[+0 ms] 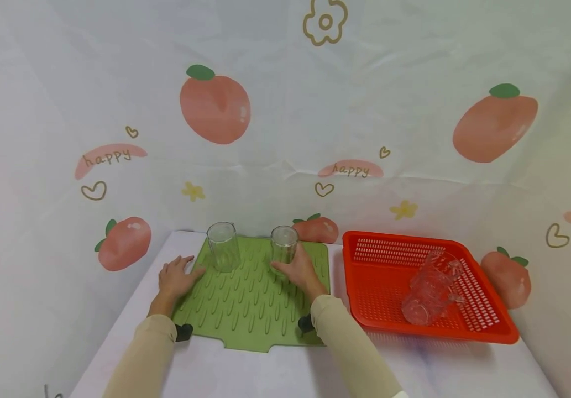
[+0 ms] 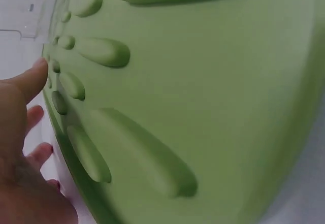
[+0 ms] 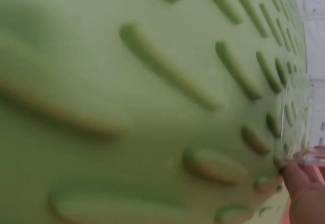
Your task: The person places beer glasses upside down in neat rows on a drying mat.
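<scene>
A green drying mat point(image 1: 245, 309) with raised ridges lies on the table. On its back left part stands a clear glass point(image 1: 224, 249). My right hand point(image 1: 301, 271) grips a second clear glass point(image 1: 284, 237) at the mat's back right, thumb in front and fingers around the right side. The right wrist view catches this hand point(image 3: 304, 196) low at the right edge, against the transparent wall of the glass. Over the mat's left edge is my left hand point(image 1: 176, 280), fingers spread and holding nothing. In the left wrist view its thumb point(image 2: 35, 76) extends beside the ridges.
To the right of the mat stands a red plastic basket point(image 1: 375, 282) with perforated walls. Clear glassware point(image 1: 431, 287) leans inside it on the right. A white cloth point(image 1: 275, 193) printed with peaches hangs behind the table point(image 1: 245, 376).
</scene>
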Demonstrator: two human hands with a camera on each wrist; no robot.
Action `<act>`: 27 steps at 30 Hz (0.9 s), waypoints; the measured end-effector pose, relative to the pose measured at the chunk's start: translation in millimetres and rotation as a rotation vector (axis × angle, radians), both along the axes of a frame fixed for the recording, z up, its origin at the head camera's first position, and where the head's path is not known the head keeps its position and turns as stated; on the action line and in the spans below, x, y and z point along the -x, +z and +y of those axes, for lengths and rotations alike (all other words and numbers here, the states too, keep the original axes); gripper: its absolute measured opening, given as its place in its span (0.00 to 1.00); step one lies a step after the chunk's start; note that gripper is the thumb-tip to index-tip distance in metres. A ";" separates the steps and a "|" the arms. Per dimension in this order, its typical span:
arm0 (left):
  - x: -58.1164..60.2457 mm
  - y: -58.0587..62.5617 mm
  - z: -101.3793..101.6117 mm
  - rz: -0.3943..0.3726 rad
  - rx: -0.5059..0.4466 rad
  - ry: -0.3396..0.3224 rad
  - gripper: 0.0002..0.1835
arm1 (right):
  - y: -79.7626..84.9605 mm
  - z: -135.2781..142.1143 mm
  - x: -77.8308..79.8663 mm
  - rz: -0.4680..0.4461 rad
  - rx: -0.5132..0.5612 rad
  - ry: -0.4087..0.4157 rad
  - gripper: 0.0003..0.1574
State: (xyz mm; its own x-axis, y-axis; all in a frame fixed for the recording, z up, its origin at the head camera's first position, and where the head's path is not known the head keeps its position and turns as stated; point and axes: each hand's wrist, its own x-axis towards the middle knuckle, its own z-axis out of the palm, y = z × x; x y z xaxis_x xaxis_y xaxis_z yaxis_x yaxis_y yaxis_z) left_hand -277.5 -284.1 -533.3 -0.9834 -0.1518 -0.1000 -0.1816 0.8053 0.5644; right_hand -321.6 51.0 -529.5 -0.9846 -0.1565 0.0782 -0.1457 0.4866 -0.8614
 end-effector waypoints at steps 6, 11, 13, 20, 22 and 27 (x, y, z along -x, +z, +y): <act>-1.9 -0.5 -1.6 -0.033 0.024 -0.027 0.40 | 4.5 -0.7 -0.7 -0.027 -0.004 0.021 0.51; -4.5 -4.3 -1.2 -0.028 0.015 -0.035 0.41 | 3.7 -0.7 -2.2 -0.037 -0.002 0.016 0.50; -4.2 -6.3 -0.7 -0.018 0.009 -0.034 0.41 | 3.6 -0.6 -2.2 -0.030 -0.009 0.014 0.50; -9.5 -3.5 3.9 -0.016 -0.006 -0.019 0.40 | 0.1 -0.5 0.1 0.001 -0.022 0.024 0.52; -11.6 -1.0 5.0 -0.020 -0.013 -0.017 0.40 | 0.0 -0.3 0.7 0.006 -0.024 0.033 0.52; -12.5 1.3 5.5 -0.030 -0.018 -0.018 0.39 | 1.3 0.5 1.5 -0.015 -0.042 0.034 0.52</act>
State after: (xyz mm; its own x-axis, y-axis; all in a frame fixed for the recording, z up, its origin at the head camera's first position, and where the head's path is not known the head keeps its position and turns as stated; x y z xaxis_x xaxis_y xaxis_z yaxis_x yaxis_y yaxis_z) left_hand -265.0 -278.5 -532.0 -0.9824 -0.1318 -0.1322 -0.1842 0.7981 0.5737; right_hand -323.1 51.5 -528.2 -0.9797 -0.1923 0.0561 -0.1497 0.5174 -0.8426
